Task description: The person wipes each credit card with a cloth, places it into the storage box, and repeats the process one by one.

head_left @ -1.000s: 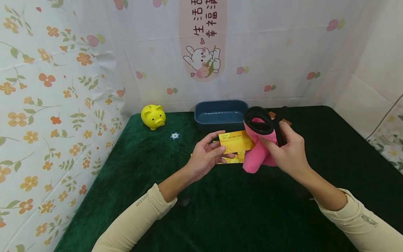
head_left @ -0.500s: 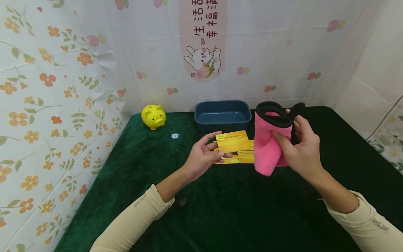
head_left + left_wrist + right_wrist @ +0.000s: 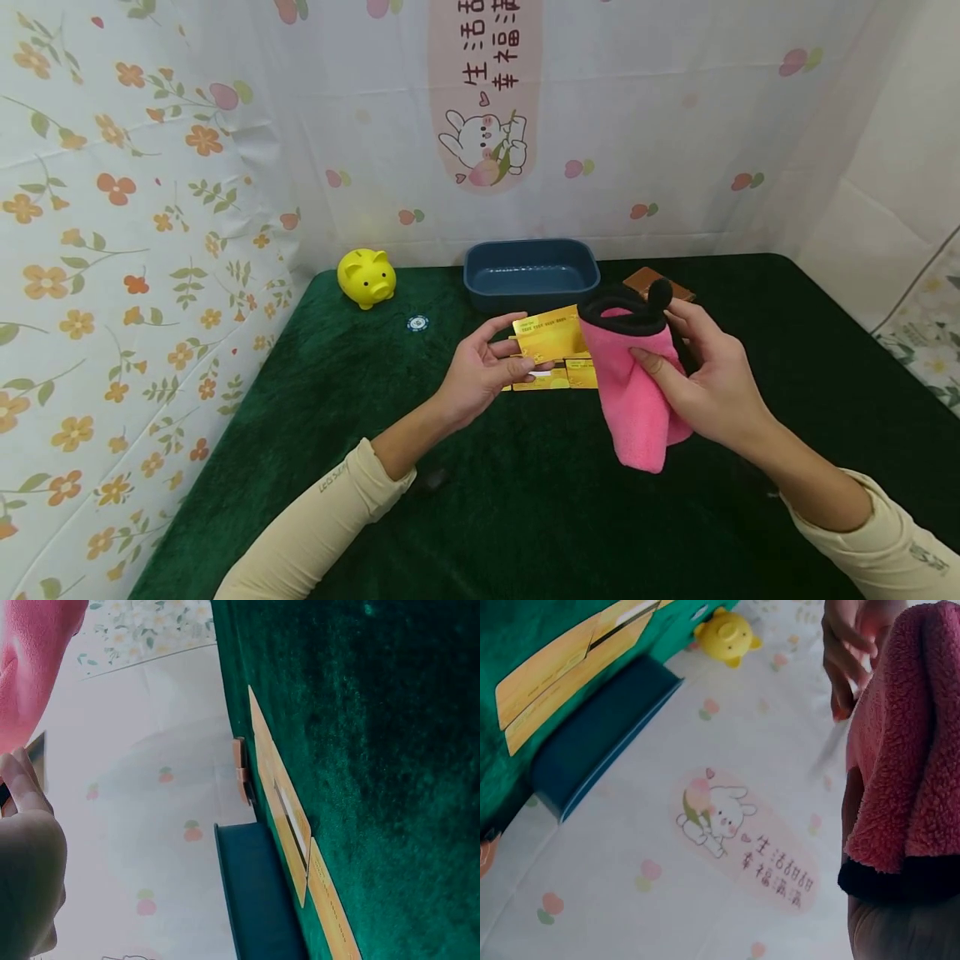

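A: State of the left hand [image 3: 483,362]?
B: Pinching a yellow card [image 3: 550,335] between thumb and fingers, raised above the counter [image 3: 480,508].
A: Right hand [image 3: 708,379]?
B: Gripping a pink pouch [image 3: 633,396] at its side, also raised, black rim [image 3: 626,326] upward, just right of the card.
A: Contact between card and pouch?
B: Cannot tell; they overlap in the head view.
A: Counter?
B: More yellow cards [image 3: 542,381], lying flat, partly hidden by the left hand. Beyond them, a blue tray [image 3: 531,293]. Far right of that, a flat brown item [image 3: 639,278], partly covered by the pouch.
A: Far left?
B: Yellow piggy bank [image 3: 366,279]; a round chip [image 3: 417,323] lies nearer, to its right.
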A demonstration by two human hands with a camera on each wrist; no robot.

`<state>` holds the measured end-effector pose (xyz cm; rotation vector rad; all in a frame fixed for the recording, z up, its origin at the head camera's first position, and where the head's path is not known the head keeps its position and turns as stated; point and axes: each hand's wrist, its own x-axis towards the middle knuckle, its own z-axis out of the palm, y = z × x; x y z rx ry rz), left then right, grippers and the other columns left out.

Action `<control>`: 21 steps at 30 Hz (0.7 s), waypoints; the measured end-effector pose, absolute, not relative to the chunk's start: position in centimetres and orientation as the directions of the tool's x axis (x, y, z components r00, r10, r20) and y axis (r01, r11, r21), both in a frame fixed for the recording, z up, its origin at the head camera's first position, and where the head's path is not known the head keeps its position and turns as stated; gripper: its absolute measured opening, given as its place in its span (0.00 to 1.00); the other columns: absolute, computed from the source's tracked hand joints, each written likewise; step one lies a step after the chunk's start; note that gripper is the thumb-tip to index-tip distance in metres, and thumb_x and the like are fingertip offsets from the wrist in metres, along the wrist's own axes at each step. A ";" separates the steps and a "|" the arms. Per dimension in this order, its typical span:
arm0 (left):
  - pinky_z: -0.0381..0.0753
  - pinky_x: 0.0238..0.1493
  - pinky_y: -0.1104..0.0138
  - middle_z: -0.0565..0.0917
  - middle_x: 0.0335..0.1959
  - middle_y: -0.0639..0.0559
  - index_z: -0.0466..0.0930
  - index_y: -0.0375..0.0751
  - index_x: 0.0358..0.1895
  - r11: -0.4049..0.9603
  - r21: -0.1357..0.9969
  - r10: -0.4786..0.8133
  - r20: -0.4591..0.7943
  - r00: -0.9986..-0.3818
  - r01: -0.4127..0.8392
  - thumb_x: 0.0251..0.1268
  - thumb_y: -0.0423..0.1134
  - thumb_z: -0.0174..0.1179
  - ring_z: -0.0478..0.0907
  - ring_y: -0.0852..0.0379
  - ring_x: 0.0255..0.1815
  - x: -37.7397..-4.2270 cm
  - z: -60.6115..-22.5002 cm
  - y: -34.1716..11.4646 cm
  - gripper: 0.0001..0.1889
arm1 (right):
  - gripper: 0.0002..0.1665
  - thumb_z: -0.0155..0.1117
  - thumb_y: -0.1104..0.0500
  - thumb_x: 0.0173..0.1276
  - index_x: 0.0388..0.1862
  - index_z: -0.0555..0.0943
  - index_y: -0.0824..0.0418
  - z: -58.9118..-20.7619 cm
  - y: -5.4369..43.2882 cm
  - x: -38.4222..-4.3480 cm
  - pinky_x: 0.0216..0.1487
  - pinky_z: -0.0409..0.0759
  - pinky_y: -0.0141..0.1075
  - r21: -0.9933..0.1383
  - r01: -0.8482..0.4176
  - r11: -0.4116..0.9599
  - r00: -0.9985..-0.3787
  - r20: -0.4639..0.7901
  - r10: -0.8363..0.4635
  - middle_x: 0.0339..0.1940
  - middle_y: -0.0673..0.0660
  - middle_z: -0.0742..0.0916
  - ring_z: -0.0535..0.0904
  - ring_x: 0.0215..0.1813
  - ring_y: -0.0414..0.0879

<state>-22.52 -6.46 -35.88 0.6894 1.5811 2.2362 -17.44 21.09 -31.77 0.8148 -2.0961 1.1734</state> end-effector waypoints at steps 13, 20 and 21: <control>0.84 0.49 0.59 0.79 0.57 0.28 0.59 0.32 0.71 -0.246 0.951 0.494 0.290 -0.820 0.188 0.67 0.22 0.57 0.86 0.47 0.48 -22.6 -35.5 -6.2 0.30 | 0.40 0.71 0.79 0.50 0.64 0.74 0.66 -31.4 20.0 -17.3 0.42 0.79 0.20 -0.450 -0.734 0.509 -0.637 0.716 -0.285 0.50 0.62 0.87 0.83 0.42 0.33; 0.85 0.47 0.60 0.79 0.55 0.24 0.62 0.30 0.67 -0.256 0.944 0.472 0.310 -0.825 0.209 0.65 0.19 0.56 0.86 0.49 0.46 -22.5 -35.9 -6.5 0.27 | 0.37 0.73 0.75 0.52 0.64 0.76 0.65 -31.4 19.6 -17.4 0.41 0.77 0.18 -0.428 -0.690 0.583 -0.647 0.725 -0.234 0.49 0.61 0.88 0.84 0.39 0.44; 0.85 0.46 0.61 0.79 0.55 0.24 0.62 0.29 0.67 -0.256 0.943 0.471 0.313 -0.825 0.212 0.64 0.19 0.56 0.86 0.51 0.45 -22.5 -35.9 -6.6 0.27 | 0.37 0.73 0.74 0.53 0.64 0.76 0.65 -31.4 19.6 -17.4 0.41 0.77 0.18 -0.428 -0.683 0.592 -0.652 0.723 -0.230 0.49 0.61 0.88 0.84 0.39 0.45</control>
